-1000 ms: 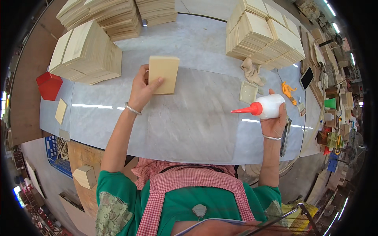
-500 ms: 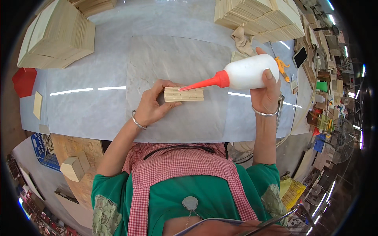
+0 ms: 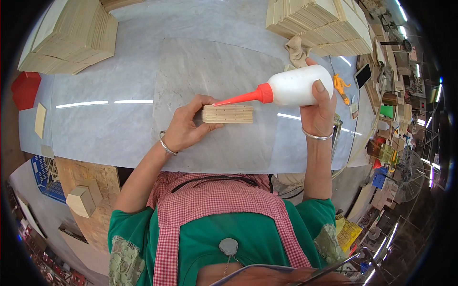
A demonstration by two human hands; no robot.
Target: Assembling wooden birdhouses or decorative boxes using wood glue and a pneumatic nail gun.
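My left hand (image 3: pixel 187 125) is closed around the left end of a small stack of thin wooden pieces (image 3: pixel 228 115), with the thumb on the near side and the fingers on the far side. The stack's grooved or slotted edges face up. In my right hand (image 3: pixel 318 110) is a white squeeze glue bottle (image 3: pixel 298 86), tipped on its side and pointing left. Its long red nozzle (image 3: pixel 241 98) reaches the stack's upper left edge beside my left fingers. Whether the tip touches the wood, I cannot tell. Any fresh glue is too small to make out.
Tall stacks of thin wooden boards stand at the far left (image 3: pixel 71 38) and far right (image 3: pixel 319 24). A cloth (image 3: pixel 297 51), an orange tool (image 3: pixel 340 85) and a phone (image 3: pixel 363 75) lie to the right. A red piece (image 3: pixel 26 90) lies left. A grey sheet (image 3: pixel 214 152) covers the table's middle.
The nozzle tip has shifted slightly left and up along the stack, toward my left fingers. The bottle has moved a little left with my right hand. My left hand keeps its hold.
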